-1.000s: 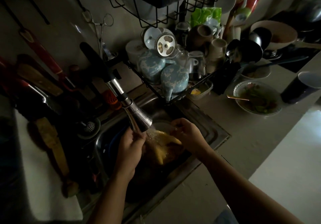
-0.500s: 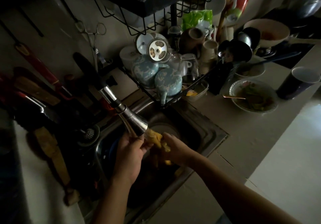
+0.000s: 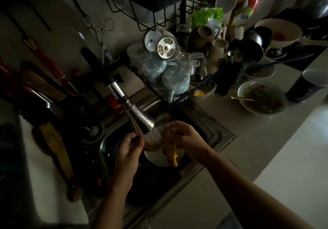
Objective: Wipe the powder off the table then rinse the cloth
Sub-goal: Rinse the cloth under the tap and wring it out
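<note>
Both hands — left hand [image 3: 126, 155], right hand [image 3: 186, 137] — are clamping the cloth [image 3: 168, 148] under the spray; its dangling tail is risking splashing the counter [image 3: 248, 127].

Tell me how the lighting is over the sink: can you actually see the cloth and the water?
Head view: very dim, left side nearly black; the yellow cloth shows under the tap's spray, held between left hand and right hand; counter at right is brighter; wide-angle bending at edges.

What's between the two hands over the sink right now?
In the head view, the yellow cloth stretches between the left hand and the right hand, with water from the faucet head falling onto it. A white bowl sits below.
</note>
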### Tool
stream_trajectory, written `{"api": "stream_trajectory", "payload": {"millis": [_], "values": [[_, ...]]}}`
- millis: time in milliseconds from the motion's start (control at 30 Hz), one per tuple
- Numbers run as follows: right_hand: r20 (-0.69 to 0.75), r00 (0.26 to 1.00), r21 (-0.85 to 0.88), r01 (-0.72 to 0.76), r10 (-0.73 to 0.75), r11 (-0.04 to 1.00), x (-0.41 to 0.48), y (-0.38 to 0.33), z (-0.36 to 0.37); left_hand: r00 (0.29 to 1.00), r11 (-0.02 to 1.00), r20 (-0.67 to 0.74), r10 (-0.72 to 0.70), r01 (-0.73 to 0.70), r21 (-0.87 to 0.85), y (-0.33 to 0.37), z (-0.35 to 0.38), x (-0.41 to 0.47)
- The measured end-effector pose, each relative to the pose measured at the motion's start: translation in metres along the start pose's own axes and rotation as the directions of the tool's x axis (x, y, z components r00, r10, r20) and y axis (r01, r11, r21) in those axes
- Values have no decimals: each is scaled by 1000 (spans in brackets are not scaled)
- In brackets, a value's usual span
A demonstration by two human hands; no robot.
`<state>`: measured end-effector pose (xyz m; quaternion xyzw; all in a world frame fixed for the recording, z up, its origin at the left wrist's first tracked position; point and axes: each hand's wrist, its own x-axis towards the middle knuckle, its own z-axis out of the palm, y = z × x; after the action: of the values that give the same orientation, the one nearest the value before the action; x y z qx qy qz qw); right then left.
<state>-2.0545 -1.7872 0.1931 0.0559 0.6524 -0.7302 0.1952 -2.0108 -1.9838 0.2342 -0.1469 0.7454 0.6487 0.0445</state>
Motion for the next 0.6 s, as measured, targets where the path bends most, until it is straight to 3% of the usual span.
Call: {"api": "stream_trajectory", "payload": {"millis": [67, 167, 233, 333, 433, 600], "values": [[21, 1000, 18, -1, 0, 1000, -1, -8, 1, 991, 997, 134, -12, 1, 83, 0, 3, 0], [22, 1000, -35, 19, -18, 999, -1, -14, 3, 949, 998, 312, -43, 28, 54, -2, 15, 0], [-7, 998, -175, 68, -70, 982, 2, -15, 4, 958, 999, 284, -28, 22, 23, -8, 23, 4], [-40, 992, -317, 99, -118, 943, 4, -16, 7, 992, 998, 130, 7, -14, 53, -18, 27, 12], [-27, 995, -301, 81, -94, 950, 7, -12, 7, 996, 999, 76, -36, 37, -7, -19, 26, 14], [85, 996, -242, 58, -39, 969, 7, -4, -2, 986, 950, 108, -127, 152, -273, -14, 28, 15]]}}
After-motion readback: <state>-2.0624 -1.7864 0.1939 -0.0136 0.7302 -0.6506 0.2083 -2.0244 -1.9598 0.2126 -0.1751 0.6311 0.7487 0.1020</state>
